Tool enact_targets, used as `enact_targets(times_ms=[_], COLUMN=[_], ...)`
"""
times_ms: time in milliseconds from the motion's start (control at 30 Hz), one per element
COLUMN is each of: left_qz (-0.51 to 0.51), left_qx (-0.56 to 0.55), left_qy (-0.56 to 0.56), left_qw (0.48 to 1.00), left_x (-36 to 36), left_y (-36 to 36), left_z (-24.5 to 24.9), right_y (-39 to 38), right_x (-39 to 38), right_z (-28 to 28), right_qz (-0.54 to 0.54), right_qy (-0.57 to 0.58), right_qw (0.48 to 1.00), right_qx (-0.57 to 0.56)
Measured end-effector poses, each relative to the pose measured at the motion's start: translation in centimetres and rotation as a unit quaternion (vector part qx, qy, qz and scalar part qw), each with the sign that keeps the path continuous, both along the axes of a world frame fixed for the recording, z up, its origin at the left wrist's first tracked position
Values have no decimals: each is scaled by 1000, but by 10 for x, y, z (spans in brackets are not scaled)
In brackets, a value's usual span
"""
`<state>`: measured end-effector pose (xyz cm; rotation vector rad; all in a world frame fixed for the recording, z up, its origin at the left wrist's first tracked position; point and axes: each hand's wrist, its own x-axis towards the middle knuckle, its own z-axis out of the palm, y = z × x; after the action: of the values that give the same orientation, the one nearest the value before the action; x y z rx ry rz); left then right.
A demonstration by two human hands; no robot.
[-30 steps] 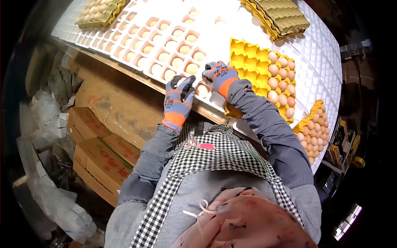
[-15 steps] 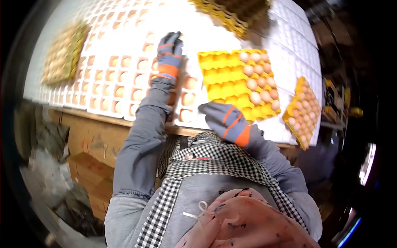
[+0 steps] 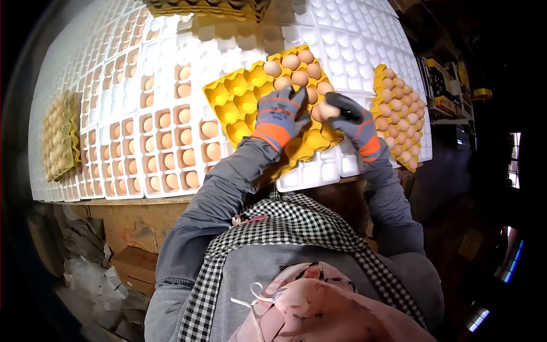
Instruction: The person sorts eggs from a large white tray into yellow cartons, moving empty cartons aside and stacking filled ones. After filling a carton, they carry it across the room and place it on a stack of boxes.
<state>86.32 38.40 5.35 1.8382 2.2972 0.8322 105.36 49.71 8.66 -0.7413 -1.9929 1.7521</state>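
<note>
Both hands wear grey gloves with orange bands. My left hand [image 3: 279,117] is over the middle of a yellow egg tray [image 3: 231,111], fingers curled down beside the eggs. Whatever lies under its palm is hidden. At the tray's right side, my right hand [image 3: 354,124] has its thumb and fingers closed around a brown egg [image 3: 327,110], slightly blurred. More brown eggs [image 3: 290,62] sit in the tray's far right cups, while its left cups are bare. The tray lies askew over white trays [image 3: 307,175] with square pockets.
Left of the tray, white pockets hold many eggs [image 3: 186,137]. A full egg tray [image 3: 60,137] lies at far left, another full yellow tray [image 3: 399,117] at right. Stacked trays [image 3: 211,8] stand at the back. The table's wooden edge [image 3: 125,201] runs in front of me.
My left hand has moved from the white pockets onto the yellow tray. My right hand has come up to the tray's right side and holds an egg. The yellow tray now sits turned and further left in view.
</note>
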Motion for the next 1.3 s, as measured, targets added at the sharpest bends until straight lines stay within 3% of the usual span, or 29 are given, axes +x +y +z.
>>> enact_targets(times_ms=[33,67,100,167,200,233,300,367,433,500,533,567,600,633,700,733,767,833,867,933,967,1000,1033,1067,1100,1133,1200,1233,1300], left_qz=[4,32,34,41,59,71,28,16,-17,-11,-3,-1,-7,-13,-4,13,29,43,74,86,106,50,78,96,102,127,187,234,312], left_qx=[-21,-83,-87,36,129,209,247,47,-163,-197,-230,-229,-159,-87,-20,-2,15,-160,-123,-85,-82,-104,-105,13,141,185,273,261,245], left_qy=[80,83,86,-137,-396,-622,-607,-281,20,13,5,4,-84,-171,-202,-79,42,160,279,276,269,157,164,-57,-269,-319,-407,-329,-276], left_qw=[997,993,992,989,907,751,754,958,986,980,973,973,984,981,979,997,999,973,950,953,954,981,978,994,947,921,851,877,876], left_x=[14,19,15,2,2,1,-1,33,71,78,79,75,69,64,53,44,38,37,39,41,39,30,18,6,-8,-26,-65,-88,-134], left_y=[-2,7,9,10,8,8,12,22,28,34,38,38,33,28,27,33,37,56,66,80,82,68,55,43,29,7,-35,-61,-96], left_z=[-2,-8,-10,-11,-5,2,-3,11,28,11,5,4,2,3,10,14,18,29,-4,-21,-21,8,6,0,-3,1,2,7,-11], right_y=[16,35,46,72,78,80,64,73,95,106,105,100,97,96,100,96,91,47,44,42,44,45,56,61,64,50,27,24,-7], right_x=[9,15,14,10,-4,-18,-46,-54,-26,16,30,46,57,60,60,37,35,-9,-19,-30,-17,-5,5,1,-11,-41,-105,-143,-217], right_z=[9,-4,-1,-7,-8,-5,0,-11,-36,-36,-32,-30,-29,-25,-3,-9,-2,15,4,8,0,5,-5,-10,-7,14,29,23,16], right_qz=[-91,-105,-125,-146,-101,-27,14,-2,-19,-31,-26,-46,-66,-65,-47,-77,28,17,37,61,18,0,-19,-37,-62,-27,49,94,89], right_qy=[62,240,284,59,-83,-259,-413,-433,-236,13,12,130,243,234,-16,-146,-316,-538,-554,-573,-502,-424,-267,-139,-85,-44,-5,-5,-60], right_qw=[988,933,922,981,991,937,857,841,965,989,990,969,929,936,986,983,925,726,711,695,744,801,882,950,994,999,988,952,943], right_qx=[-112,-246,-232,-116,-24,232,307,324,116,-142,-138,-206,-272,-255,-161,-84,210,428,432,430,441,423,388,277,19,9,145,291,316])
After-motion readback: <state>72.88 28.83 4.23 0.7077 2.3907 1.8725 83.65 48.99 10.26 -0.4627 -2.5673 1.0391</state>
